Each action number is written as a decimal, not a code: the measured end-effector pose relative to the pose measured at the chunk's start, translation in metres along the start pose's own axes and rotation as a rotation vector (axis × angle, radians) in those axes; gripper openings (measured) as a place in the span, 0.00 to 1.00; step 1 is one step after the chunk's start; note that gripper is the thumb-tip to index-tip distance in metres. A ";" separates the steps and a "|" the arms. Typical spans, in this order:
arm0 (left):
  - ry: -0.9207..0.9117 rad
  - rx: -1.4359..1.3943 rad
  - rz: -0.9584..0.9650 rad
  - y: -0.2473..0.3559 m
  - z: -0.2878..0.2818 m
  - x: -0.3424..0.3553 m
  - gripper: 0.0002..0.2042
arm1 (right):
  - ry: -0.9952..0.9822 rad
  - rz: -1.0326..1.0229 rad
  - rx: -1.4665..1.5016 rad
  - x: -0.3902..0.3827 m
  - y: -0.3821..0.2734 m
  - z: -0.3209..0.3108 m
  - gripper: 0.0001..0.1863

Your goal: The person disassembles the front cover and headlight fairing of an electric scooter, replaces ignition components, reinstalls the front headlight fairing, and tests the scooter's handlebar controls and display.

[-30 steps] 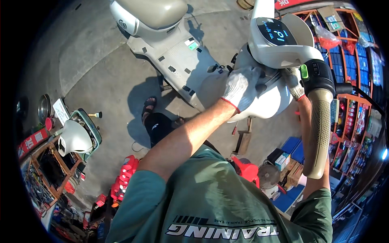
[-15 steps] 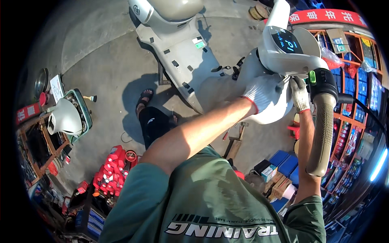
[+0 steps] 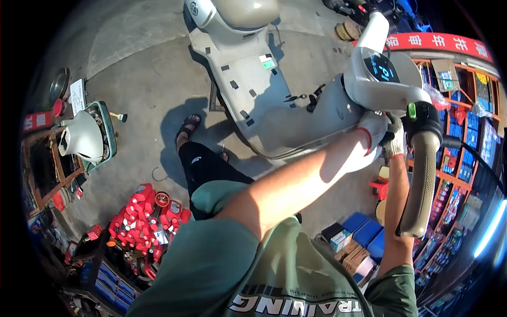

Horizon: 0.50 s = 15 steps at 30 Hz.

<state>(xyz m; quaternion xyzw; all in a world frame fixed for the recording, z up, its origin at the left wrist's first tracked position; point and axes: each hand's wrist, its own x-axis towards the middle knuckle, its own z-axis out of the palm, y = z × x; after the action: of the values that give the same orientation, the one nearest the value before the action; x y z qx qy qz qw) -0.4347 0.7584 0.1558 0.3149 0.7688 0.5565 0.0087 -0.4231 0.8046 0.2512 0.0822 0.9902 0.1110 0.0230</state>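
My left hand, in a white knit glove with red cuff, is closed against the cream scooter's front body, just under the handlebar housing and its lit display. My right hand, also gloved, is closed beside it, partly behind the near handlebar grip; what either hand holds is hidden. A key bunch hangs at the scooter's front, left of my hands. The footboard with dark rectangular slots leads back to the seat.
Red bottles lie at lower left. A green tray with a white part and a brush is at left. Orange shelving runs along the right, blue boxes stand at lower right, and dark vehicles are behind.
My left hand has moved rightward, deeper under the housing beside my right hand, with more of its glove hidden. The scooter sits further right in view as the camera has shifted.
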 end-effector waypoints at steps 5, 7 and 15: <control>0.119 -1.180 -0.582 0.010 0.086 0.028 0.11 | 0.018 0.054 -0.003 -0.010 0.016 -0.004 0.18; 0.201 -1.331 -0.647 -0.013 0.107 0.028 0.11 | 0.002 0.014 0.033 -0.002 0.007 0.010 0.18; 0.139 -1.144 -0.589 -0.004 0.129 0.049 0.11 | 0.002 0.048 0.049 0.002 0.017 0.012 0.18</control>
<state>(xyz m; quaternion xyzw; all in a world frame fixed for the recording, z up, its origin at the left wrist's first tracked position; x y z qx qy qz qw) -0.4290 0.8911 0.1198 -0.0007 0.4036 0.8718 0.2777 -0.4214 0.8243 0.2436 0.1061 0.9904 0.0872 0.0172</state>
